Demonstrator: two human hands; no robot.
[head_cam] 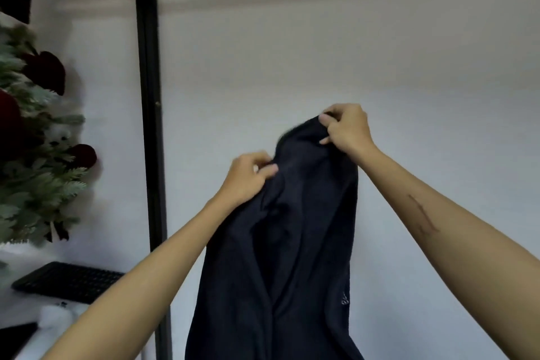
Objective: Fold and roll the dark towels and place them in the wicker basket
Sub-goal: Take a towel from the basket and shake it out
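Your right hand (346, 130) is raised in front of you with its fingers curled tight round the top edge of the dark towel (292, 242), pinching a bunched fold of cloth at the highest point of the hang. Your left hand (248, 175) sits lower and just to the left, fingers and thumb also closed on the fabric, gripping a gather of it a little way down the same upper edge. Neither hand has a clean corner that you can see; both hold crumpled cloth. From those two grips the towel drops straight down between your forearms and runs out of the bottom of the view, so its lower end is hidden. It hangs in deep, loose vertical folds, which suggests soft, limp, fairly thick cloth with some weight to it: it will not hold any shape by itself, and it should not slip easily from a pinch. You would likely do best to work each hand outward along the top hem until you reach the two corners, so it hangs flat before folding. The wicker basket is not in view. Beyond the towel are a plain wall, a black upright post (149, 126), greenery with dark red flowers (32, 137) and a black keyboard (70, 280) at the left.
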